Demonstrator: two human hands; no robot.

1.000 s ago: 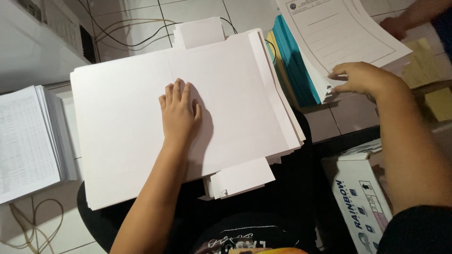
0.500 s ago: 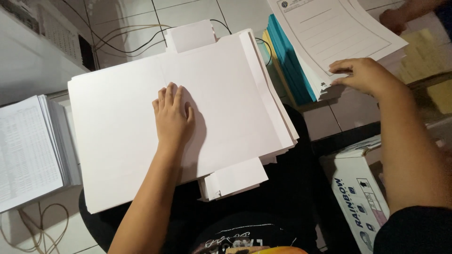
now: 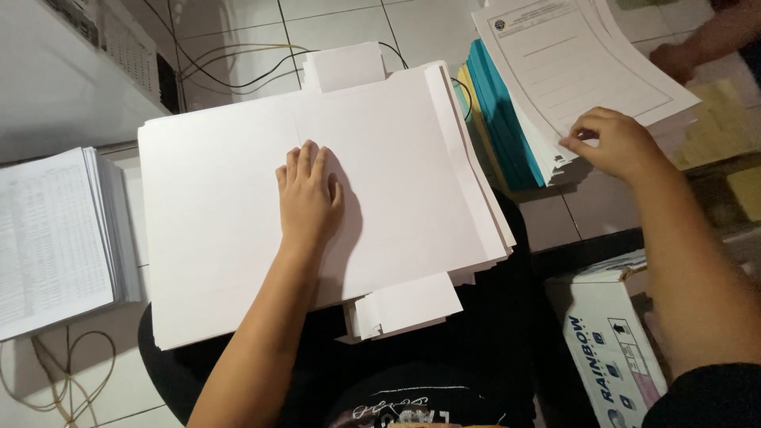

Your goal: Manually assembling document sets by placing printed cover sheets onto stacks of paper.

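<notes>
Hands [image 3: 307, 194] press white sheets [image 3: 222, 230] (printed stack [image 3: 55, 230] beside).

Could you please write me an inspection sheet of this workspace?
Surface: tiled floor, pale.
Job's things: white sheets on the lap; printed stack on blue folders.
Clutter: table printouts, carton.
Grips: left hand flat on the sheets; right hand pinches the printed stack's edge.
Cables: black cables behind, thin wire at lower left.
Surroundings: another person's hand, grey unit.
</notes>
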